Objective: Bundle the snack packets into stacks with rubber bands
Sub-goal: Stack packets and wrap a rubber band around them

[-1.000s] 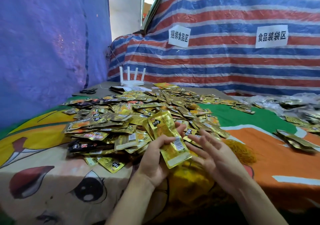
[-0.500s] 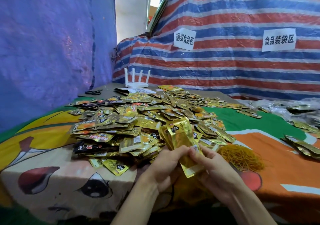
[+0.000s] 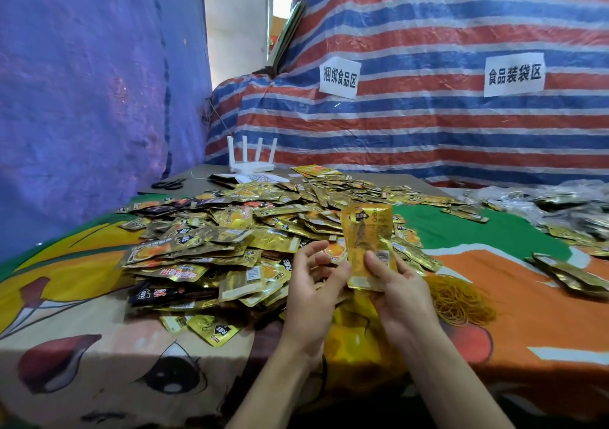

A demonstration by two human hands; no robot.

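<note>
Gold snack packet (image 3: 367, 244) is upright in the right hand (image 3: 400, 296), thumb on the front near the barcode and fingers curled behind its lower half; can't tell if it's one packet or a thin stack. It's held over the near right edge of the packet pile (image 3: 224, 240). Left hand (image 3: 313, 283) is beside it with fingers loosely curled and spread, nothing gripped; thumb tip is at the packet's left edge, contact unclear. Delta: 1 s ago the left hand had the packet and the right was open; 0.5 s ago both pinched it low; now it's in the right hand only, raised and more vertical. Rubber bands (image 3: 461, 300) are a loose yellow heap just right of the right hand, untouched. Small stack of packets (image 3: 570, 273) lies apart at far right. Clear plastic bags (image 3: 573, 207) at the right edge hold more packets, detail too blurred. Surface is a cartoon-print tablecloth (image 3: 99, 346) in green, orange and yellow. At the back of the table: white four-antenna router (image 3: 252, 160), black scissors (image 3: 168, 184). Behind it a red/blue/white striped tarp (image 3: 428, 138) carries two white paper signs (image 3: 339, 77) with Chinese text; blue tarp (image 3: 82, 99) on the left.
</note>
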